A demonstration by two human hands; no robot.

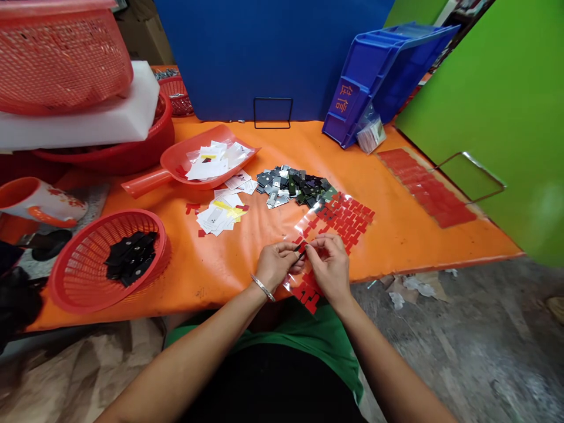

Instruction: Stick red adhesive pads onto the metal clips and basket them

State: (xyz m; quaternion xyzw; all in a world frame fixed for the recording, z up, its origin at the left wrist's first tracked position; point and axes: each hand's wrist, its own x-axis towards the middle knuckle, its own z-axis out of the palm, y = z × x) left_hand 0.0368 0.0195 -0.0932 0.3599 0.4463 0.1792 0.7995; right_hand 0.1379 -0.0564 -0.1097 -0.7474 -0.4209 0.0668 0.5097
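Note:
Close together above the table's near edge, my left hand and my right hand meet at the fingertips. The left fingers pinch a small dark flat piece, and the right thumb and fingers close at its other end. What else the right fingertips hold is too small to make out. Beneath both hands lies a clear sheet with rows of red T-shaped stickers; its near corner hangs over the edge. Just beyond is a pile of small black and silvery metal plates.
A red basket holding black pieces stands at the left. Paper cards lie near a red scoop full of more cards. Blue bins, a red sheet and a wire stand are at the right.

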